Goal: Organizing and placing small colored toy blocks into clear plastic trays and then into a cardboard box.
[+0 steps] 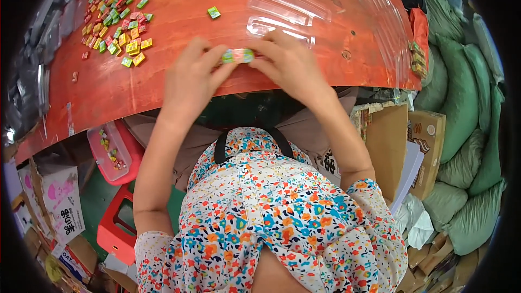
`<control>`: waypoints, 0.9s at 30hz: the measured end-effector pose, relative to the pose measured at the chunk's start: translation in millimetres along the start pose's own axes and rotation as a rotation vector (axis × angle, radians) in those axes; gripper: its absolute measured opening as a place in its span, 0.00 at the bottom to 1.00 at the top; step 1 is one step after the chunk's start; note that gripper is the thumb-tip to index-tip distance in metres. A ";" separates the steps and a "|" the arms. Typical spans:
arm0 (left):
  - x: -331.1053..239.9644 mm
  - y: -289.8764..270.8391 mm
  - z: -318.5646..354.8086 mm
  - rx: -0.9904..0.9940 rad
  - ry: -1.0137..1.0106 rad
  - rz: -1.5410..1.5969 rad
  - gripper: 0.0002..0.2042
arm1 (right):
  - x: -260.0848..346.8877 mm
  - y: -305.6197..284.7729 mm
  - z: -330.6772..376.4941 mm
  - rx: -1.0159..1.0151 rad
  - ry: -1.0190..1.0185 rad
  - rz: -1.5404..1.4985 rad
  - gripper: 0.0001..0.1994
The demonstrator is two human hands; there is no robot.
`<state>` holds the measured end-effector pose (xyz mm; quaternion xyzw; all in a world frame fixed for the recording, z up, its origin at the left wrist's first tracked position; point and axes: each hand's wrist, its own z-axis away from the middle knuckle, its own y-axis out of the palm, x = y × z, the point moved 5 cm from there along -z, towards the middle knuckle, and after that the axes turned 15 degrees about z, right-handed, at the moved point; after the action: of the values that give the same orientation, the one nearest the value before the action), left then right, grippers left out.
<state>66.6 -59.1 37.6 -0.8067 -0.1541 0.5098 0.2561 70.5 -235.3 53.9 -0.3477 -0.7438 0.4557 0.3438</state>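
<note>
coloured pieces (237,56) in narrow pinch, both hands (198,70) (287,62)

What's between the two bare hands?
A row of small, rectangular green-and-pink blocks, held at its ends by the left hand and right hand; head view.

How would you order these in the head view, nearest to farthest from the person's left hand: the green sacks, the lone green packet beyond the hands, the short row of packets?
1. Row of packets: pinched between the left hand and right hand.
2. Lone green packet: on the red table, beyond the hands.
3. Green sacks: piled at far right.
</note>
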 end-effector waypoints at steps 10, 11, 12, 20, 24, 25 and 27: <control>-16.2 67.1 -26.1 0.143 0.220 0.058 0.17 | -71.0 -12.0 51.6 0.097 0.222 -0.026 0.17; -12.6 65.4 -22.9 0.149 0.219 0.055 0.17 | -69.5 -16.5 51.1 0.110 0.258 -0.043 0.18; -8.2 62.1 -18.5 0.146 0.188 0.086 0.19 | -69.4 -17.8 51.9 0.123 0.294 -0.061 0.19; -7.7 59.4 0.3 0.208 0.407 -0.171 0.34 | -57.1 -7.6 63.3 -0.083 0.108 0.170 0.24; -6.4 70.5 0.9 0.308 0.402 -0.259 0.40 | -49.7 10.6 67.6 0.030 -0.009 0.237 0.31; -6.0 72.2 1.9 0.327 0.404 -0.279 0.41 | -48.8 14.0 69.5 0.088 -0.044 0.277 0.32; -7.7 75.7 3.6 0.337 0.401 -0.290 0.41 | -51.3 16.0 72.5 0.108 -0.060 0.280 0.32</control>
<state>59.2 -124.4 -1.1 -0.8070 -0.1274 0.3168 0.4819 40.5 -304.2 4.0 -0.4151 -0.6723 0.5488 0.2729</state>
